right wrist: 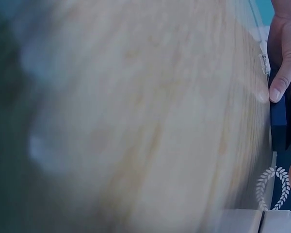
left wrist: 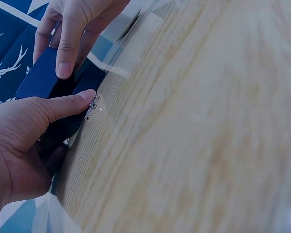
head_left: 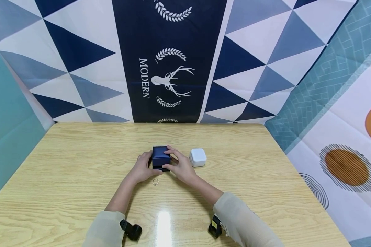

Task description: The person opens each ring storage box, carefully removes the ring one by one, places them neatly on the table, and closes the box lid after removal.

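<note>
Right in the thick of it, on the wooden table (head_left: 80,192), sat the dark blue box (head_left: 161,157), a dark gap showing between its upper part and its base. What lay inside was hidden, and both hands covered much of its sides! The left hand (head_left: 141,168) gripped the base, curled close, thumb along the near side; its fingers vanished largely behind the box. The right hand (head_left: 181,165) was clamped on the upper part, thumb at the front, other fingers over the top and far side, spread only as wide as the piece between them. The right wrist view gave little away: the box was cut off at the edge, the near wood a blur.

And there, just in front, lay the ring (head_left: 155,181), near the left thumb, its sparkling band seen almost edge-on from the left wrist and too small to read in detail. Just beyond the right hand stood the white box (head_left: 198,157), its left edge close to the knuckles. Further out came pale sleeves (head_left: 106,226), a black camera (head_left: 133,231) by the left one, and behind everything the patterned cloth (head_left: 170,68) with its sideways deer head, cropped at the top.
</note>
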The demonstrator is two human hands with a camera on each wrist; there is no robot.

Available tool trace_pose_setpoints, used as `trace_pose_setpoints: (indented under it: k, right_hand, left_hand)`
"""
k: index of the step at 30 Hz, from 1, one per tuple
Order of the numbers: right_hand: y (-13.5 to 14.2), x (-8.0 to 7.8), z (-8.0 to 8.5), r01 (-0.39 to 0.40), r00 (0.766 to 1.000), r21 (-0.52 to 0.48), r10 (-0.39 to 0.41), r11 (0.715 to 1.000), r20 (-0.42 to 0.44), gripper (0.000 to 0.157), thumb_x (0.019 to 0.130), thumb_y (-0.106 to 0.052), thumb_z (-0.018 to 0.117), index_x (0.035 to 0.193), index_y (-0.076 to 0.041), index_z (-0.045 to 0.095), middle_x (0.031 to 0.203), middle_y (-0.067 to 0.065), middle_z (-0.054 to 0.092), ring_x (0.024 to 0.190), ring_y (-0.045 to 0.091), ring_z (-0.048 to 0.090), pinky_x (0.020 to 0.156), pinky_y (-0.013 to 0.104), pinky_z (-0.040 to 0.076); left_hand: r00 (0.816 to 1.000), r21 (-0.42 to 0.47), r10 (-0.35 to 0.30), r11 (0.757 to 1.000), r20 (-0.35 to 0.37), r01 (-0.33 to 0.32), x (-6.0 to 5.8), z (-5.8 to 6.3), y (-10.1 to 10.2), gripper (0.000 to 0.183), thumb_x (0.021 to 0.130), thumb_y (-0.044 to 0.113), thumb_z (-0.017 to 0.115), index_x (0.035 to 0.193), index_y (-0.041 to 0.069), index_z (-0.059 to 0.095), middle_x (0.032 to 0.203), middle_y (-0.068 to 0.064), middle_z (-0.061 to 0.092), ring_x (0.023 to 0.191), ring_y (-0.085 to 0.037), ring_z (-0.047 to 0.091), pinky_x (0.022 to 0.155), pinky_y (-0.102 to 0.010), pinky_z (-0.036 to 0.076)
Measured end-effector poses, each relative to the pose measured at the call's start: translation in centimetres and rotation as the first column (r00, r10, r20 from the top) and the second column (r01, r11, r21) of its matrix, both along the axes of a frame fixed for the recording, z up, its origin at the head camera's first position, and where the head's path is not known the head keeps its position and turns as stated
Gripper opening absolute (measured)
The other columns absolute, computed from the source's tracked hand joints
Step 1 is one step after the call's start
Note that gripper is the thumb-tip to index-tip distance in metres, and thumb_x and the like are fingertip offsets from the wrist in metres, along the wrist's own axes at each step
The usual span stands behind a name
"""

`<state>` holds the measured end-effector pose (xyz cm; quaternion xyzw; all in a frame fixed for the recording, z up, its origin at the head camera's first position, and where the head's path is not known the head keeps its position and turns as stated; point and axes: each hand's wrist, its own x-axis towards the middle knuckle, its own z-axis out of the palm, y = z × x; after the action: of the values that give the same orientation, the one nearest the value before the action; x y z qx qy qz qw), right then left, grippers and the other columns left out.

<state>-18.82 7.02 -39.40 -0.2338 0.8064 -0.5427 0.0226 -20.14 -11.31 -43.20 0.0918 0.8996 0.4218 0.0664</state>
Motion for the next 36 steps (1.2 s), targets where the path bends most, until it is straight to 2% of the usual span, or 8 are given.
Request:
trace_pose_setpoints:
  k: [9, 22, 36]
  right_hand:
    - [0.04, -0.06, -0.07, -0.008, 1.000, 0.011, 0.008, 1.000, -0.002, 0.042, 0.081, 0.005, 0.066, 0.121, 0.007, 0.052, 0.147, 0.019, 0.035, 0.134, 0.035, 0.037, 0.101, 0.039, 0.043]
    - [0.14, 0.08, 0.18, -0.042, 0.999, 0.020, 0.042, 0.999, -0.026, 0.041, 0.084, 0.006, 0.062, 0.122, 0.010, 0.050, 0.147, 0.026, 0.032, 0.135, 0.037, 0.033, 0.102, 0.044, 0.041]
    - [0.22, 0.30, 0.23, -0.046, 0.999, 0.035, 0.046, 0.998, -0.014, 0.037, 0.085, 0.006, 0.060, 0.121, 0.010, 0.050, 0.148, 0.026, 0.029, 0.137, 0.036, 0.030, 0.103, 0.044, 0.039]
  left_hand:
    - [1.000, -0.003, 0.006, 1.000, 0.011, -0.006, 0.09, 0.12, -0.01, 0.090, 0.076, 0.025, 0.077, 0.145, -0.005, 0.027, 0.143, -0.023, 0.037, 0.130, -0.038, 0.033, 0.106, -0.054, 0.032]
    - [1.000, -0.004, 0.004, 1.000, 0.018, -0.004, -0.05, 0.08, 0.00, 0.090, 0.076, 0.025, 0.077, 0.145, -0.004, 0.026, 0.143, -0.022, 0.038, 0.130, -0.038, 0.033, 0.106, -0.053, 0.033]
    - [1.000, -0.009, -0.005, 1.000, 0.018, 0.005, -0.07, 0.20, -0.04, 0.091, 0.076, 0.026, 0.077, 0.146, -0.003, 0.026, 0.142, -0.023, 0.038, 0.130, -0.039, 0.032, 0.106, -0.054, 0.033]
